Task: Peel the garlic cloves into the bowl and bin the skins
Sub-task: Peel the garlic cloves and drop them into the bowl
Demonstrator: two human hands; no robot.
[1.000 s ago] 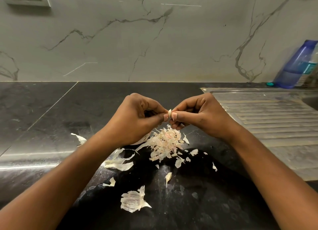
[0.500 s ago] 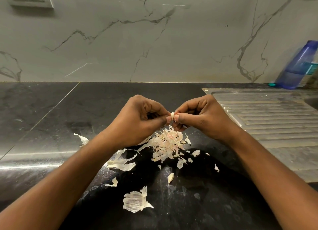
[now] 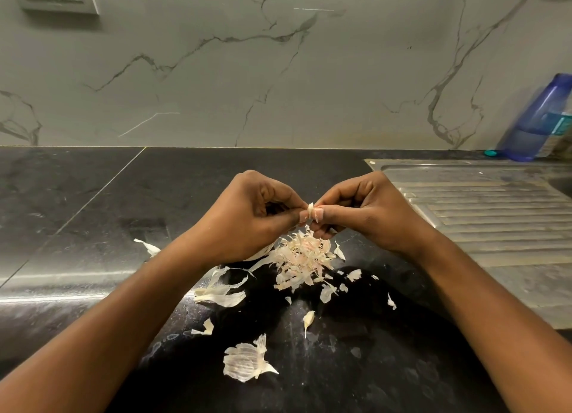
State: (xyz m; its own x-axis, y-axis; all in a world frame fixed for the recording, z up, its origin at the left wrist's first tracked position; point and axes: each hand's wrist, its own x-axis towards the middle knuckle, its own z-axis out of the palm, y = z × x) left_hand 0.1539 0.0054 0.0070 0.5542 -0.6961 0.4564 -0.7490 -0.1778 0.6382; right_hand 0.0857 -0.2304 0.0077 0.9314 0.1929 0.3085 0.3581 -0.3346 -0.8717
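Hardly anything moved vs 1 s back: both hands keep the same pose, and the clove looks no barer. Left hand and right hand meet fingertip to fingertip, each pinching the garlic clove btwn thumb and forefinger. Skins lie heaped just below the hands, w/ more scattered nearer the person. Step: prob mid-peel. Next calls for a nail under the skin's edge, a strip, then clove to bowl. Bowl and bin aren't clearly in view; the white rim under the left hand may be the bowl, can't tell.
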